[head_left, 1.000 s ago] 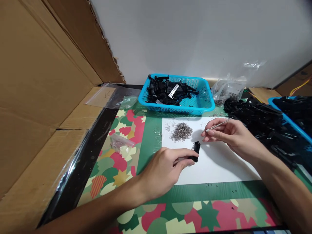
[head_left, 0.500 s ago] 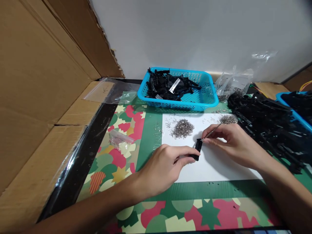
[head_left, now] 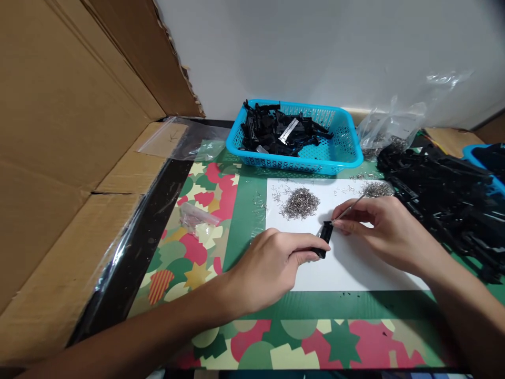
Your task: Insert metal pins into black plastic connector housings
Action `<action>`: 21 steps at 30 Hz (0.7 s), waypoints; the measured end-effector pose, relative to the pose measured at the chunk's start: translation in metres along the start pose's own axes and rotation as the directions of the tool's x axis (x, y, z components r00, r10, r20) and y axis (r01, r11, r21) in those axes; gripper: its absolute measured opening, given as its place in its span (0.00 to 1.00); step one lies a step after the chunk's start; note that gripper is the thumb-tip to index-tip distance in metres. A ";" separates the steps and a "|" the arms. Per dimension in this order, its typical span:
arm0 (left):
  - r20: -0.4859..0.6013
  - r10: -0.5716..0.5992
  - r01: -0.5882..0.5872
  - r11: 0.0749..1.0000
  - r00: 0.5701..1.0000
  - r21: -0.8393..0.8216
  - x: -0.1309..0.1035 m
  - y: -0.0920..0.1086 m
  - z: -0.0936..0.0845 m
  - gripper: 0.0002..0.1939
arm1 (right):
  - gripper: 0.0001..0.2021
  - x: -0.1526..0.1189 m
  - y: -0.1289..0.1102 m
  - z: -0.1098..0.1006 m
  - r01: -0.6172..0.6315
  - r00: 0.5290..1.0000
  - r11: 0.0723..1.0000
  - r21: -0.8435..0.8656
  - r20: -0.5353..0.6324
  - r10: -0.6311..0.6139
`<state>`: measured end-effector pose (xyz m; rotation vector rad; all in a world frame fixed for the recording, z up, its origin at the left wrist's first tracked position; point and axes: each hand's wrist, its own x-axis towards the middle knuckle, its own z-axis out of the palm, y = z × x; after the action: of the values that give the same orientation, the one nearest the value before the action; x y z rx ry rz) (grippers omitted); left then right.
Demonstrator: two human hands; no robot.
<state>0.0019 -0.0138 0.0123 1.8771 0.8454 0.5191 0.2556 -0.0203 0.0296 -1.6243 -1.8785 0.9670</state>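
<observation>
Red-patterned green bench (head_left: 246, 210) | your left hand (head_left: 272, 263) pinches a small black plastic part (head_left: 325, 234) over white paper (head_left: 355, 276), four o'clock of centre | your right hand (head_left: 389, 231) grips a thin silvery metal rod (head_left: 352, 207), tip near the part's one-o'clock end | likely tip work, calling for steadiness

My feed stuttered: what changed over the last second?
The right hand has moved toward the person, bringing the thin metal rod close to the far end of the black part. Nothing was visibly let go. The left hand still grips the black part; the blue basket and metal pile stayed put.
</observation>
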 end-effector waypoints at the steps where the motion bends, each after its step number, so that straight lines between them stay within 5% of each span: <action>1: -0.005 0.004 -0.004 1.000 1.000 0.001 0.000 0.000 0.001 0.16 | 0.08 -0.001 -0.001 0.000 0.003 1.000 1.000 -0.019 -0.007 -0.003; 9: 0.010 -0.021 0.022 0.999 1.000 -0.038 0.001 -0.001 0.001 0.16 | 0.08 0.001 0.003 0.003 0.007 1.000 1.000 0.009 -0.011 -0.007; 15: -0.025 -0.025 0.023 0.998 0.999 -0.057 0.001 0.001 -0.003 0.12 | 0.11 0.006 0.007 -0.001 -0.015 0.999 0.944 0.330 -0.026 0.025; 21: -0.062 0.204 -0.205 0.979 0.977 -0.011 -0.006 0.006 -0.003 0.12 | 0.10 0.012 0.004 0.010 -0.002 0.998 0.763 0.646 -0.048 0.043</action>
<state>-0.0018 -0.0180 0.0191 1.9516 0.6878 0.7108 0.2486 -0.0100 0.0192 -1.2250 -1.2598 1.3690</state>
